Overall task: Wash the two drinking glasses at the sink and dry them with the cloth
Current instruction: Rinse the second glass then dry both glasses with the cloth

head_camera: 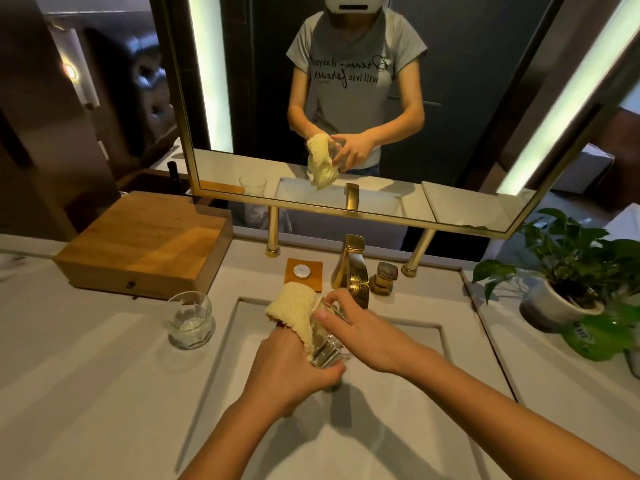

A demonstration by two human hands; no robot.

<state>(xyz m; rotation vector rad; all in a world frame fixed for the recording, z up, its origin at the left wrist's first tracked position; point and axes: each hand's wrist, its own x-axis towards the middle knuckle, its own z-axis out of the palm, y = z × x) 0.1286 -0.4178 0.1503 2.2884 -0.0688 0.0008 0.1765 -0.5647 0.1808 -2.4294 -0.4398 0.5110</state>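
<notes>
The left hand [294, 370] is clutching the cloth [294, 308] against the glass [325, 348], and the right hand [367, 336] is gripping its rim: drying is going on. The second glass [189, 320], perhaps wet, is waiting for wiping next.

**A:** where's everything sitting on your feed?

**B:** From my end: sink [398, 427] dead centre, tap [351, 268] behind it, knob [384, 278] just right of the tap, tray [304, 273] just left. One glass [189, 320] on the counter [104, 375] left of the sink, box [145, 244] behind that. And a plant [568, 271] far right. The second glass [325, 341] is over the sink, cloth [294, 310] against its left side.
</notes>
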